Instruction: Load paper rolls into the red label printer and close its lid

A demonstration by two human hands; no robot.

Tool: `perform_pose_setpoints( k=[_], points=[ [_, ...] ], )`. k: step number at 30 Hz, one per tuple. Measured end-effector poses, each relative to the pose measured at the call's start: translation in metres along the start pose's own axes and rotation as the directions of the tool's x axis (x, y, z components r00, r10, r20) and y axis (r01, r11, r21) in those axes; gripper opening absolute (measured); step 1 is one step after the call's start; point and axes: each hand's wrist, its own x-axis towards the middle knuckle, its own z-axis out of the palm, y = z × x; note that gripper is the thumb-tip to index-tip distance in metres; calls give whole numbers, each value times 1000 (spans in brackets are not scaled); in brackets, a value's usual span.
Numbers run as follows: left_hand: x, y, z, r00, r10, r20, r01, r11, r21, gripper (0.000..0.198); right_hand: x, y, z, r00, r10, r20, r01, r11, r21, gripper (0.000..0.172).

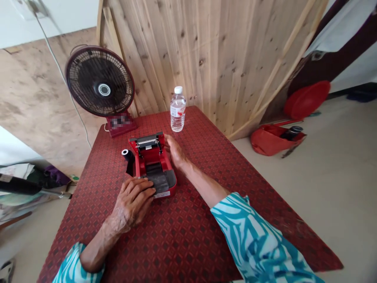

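Observation:
A small red printer [153, 165] with its lid raised lies on the red patterned table [206, 220]. My left hand [132, 202] rests on the printer's near end, fingers curled over its dark front. My right hand [175, 151] presses against the printer's right side near the raised lid, fingers bent round the edge. A black roll [127, 155] with a white core lies just left of the printer, a dark strip trailing from it.
A clear water bottle [178, 110] stands behind the printer. A dark table fan [100, 84] sits at the table's back left, its cord running up the wall. Wooden planks lean behind. A red bag [273, 139] and red basin [306, 98] lie on the floor at right.

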Motion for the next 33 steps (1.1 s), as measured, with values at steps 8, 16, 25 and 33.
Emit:
perform_pose_setpoints(
  k=[8, 16, 25, 33],
  points=[
    [-2, 2, 2, 1000, -6, -16, 6, 1000, -2, 28, -36, -17, -2, 984, -179, 5, 173, 945, -277, 39],
    [-1, -7, -3, 993, -102, -52, 97, 990, -100, 27, -66, 0, -8, 977, -213, -21, 199, 939, -281, 23],
    [-9, -23, -2, 976, -215, -22, 216, 969, 121, 29, -66, 1, -7, 980, -199, -23, 187, 951, -248, 31],
    [-10, -22, 0, 970, -242, -40, 243, 970, 21, 26, -67, -2, -9, 979, -203, 20, 201, 941, -272, 35]
  ],
)
